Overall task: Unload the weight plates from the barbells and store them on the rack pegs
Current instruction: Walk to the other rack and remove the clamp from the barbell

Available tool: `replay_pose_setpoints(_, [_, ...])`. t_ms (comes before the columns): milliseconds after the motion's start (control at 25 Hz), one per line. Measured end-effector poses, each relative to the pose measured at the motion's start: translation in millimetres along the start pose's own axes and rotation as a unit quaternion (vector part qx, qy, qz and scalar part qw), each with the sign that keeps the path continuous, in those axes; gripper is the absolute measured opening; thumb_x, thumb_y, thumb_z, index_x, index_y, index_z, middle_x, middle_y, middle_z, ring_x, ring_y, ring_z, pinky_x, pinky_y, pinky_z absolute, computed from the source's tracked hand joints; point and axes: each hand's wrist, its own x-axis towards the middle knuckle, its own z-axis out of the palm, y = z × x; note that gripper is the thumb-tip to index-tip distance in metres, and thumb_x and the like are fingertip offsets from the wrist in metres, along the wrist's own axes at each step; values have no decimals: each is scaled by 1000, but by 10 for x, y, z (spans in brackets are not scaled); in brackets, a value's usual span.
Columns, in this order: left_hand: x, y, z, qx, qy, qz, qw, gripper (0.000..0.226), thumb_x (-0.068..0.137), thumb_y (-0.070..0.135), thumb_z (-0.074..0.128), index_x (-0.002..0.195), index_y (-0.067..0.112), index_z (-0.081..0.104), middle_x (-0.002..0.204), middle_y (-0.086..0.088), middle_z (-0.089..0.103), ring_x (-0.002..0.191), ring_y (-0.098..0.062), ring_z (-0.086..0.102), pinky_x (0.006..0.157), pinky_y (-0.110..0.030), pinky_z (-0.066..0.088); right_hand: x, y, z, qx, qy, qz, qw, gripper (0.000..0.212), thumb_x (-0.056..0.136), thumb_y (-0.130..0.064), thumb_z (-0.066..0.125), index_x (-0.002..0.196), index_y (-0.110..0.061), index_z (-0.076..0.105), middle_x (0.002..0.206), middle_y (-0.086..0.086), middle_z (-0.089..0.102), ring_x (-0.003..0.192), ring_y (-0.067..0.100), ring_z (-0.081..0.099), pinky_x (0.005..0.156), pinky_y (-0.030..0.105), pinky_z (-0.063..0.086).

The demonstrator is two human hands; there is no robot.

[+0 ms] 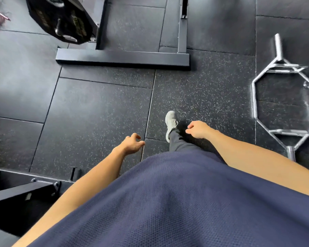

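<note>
The bare left hand (132, 143) hangs low in the near centre with fingers loosely curled and apart, holding nothing. The bare right hand (197, 130) hangs just right of it, fingers likewise slack and spread, empty. Between the two hands, a grey lace-up shoe (170, 123) under a dark trouser leg stands on the black speckled rubber floor (96, 113), and a navy mesh shirt (177, 202) fills the near part of the view.

The black multi-sided weight plate with gold lettering (61, 20) sits far to the upper left, well apart from both hands, hung on a chrome peg (58, 28) of the black steel rack frame (123, 58), whose flat base bar lies across the floor beyond the hands. To the right, well clear of the right hand, a chrome hexagonal trap barbell (282, 97) lies flat on the floor with bare sleeves. Black steel equipment (16, 196) sits at the near left edge.
</note>
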Motion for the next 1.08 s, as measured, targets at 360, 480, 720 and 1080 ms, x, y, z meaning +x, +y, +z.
replay_pose_setpoints(360, [785, 350, -1486, -179, 75, -118, 974, 41, 96, 41, 53, 125, 13, 56, 134, -10, 59, 122, -26, 54, 98, -31, 39, 1637, -1984, -1522, -244, -83, -111, 960, 41, 94, -31, 58, 130, -11, 56, 137, 10, 55, 124, 28, 51, 98, 33, 40])
replay_pose_setpoints(480, [937, 170, -1795, -254, 81, -156, 951, 42, 96, 41, 53, 127, 14, 56, 135, -8, 58, 124, -26, 53, 101, -31, 37, 2085, -2863, -1596, -326, -113, -159, 925, 42, 94, -32, 58, 130, -10, 56, 136, 11, 57, 124, 28, 53, 98, 31, 41])
replay_pose_setpoints(720, [1481, -631, -2566, -346, 51, -191, 917, 44, 94, 53, 44, 115, 17, 57, 123, -2, 59, 111, -22, 55, 95, -34, 41, 2894, -4666, -1304, -413, -144, -210, 874, 46, 92, -33, 61, 130, -9, 56, 138, 10, 55, 125, 27, 52, 102, 32, 40])
replay_pose_setpoints(1080, [1662, -2318, -4868, -369, 114, -224, 895, 40, 97, 49, 46, 122, 18, 56, 132, -7, 57, 114, -26, 54, 95, -36, 41, 3298, -7562, -752, -427, -161, -277, 846, 52, 90, -36, 62, 133, -8, 54, 139, 9, 55, 127, 26, 51, 102, 31, 38])
